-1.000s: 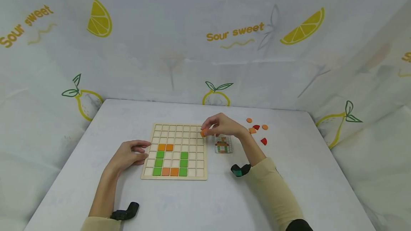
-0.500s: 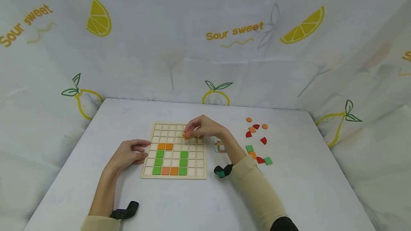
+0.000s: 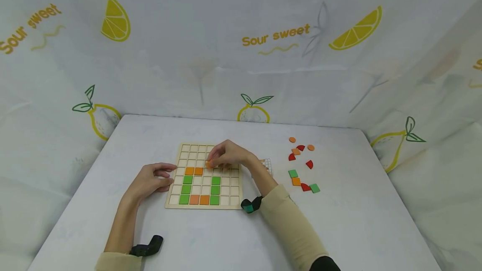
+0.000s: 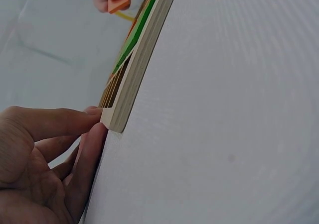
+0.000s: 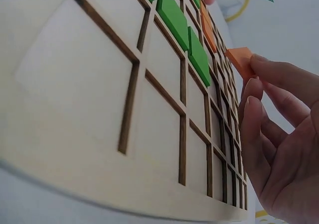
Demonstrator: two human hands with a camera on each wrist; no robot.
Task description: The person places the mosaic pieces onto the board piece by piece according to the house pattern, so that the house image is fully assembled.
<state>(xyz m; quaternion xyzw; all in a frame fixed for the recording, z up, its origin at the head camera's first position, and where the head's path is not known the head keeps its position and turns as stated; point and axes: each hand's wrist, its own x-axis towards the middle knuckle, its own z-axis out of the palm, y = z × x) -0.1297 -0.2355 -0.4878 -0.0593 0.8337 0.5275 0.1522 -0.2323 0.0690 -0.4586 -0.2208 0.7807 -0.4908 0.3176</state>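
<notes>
In the head view a wooden grid board [image 3: 229, 200] lies on the table, with green and orange square tiles set in several cells. The right hand [image 3: 227, 154] pinches an orange tile [image 5: 240, 59] between thumb and fingers, just above the board's upper middle cells. That tile is tilted and apart from the grid in the right wrist view. The left hand [image 3: 150, 177] rests against the board's left edge, thumb and forefinger touching it. In the left wrist view these fingertips meet the board's rim [image 4: 130, 99] near a corner. The right hand covers some upper cells.
Right of the board a picture card [image 3: 267, 164] lies partly hidden under the right wrist. Loose pieces are scattered farther right: orange discs [image 3: 310, 148], red quarter-circles [image 3: 309, 164], green squares [image 3: 293, 173] and orange squares [image 3: 296, 182]. A printed white cloth stands behind the table.
The right hand has carried the orange tile leftward from the board's right edge to over its upper middle, uncovering loose pieces at the right. The left hand stays at the left edge.
</notes>
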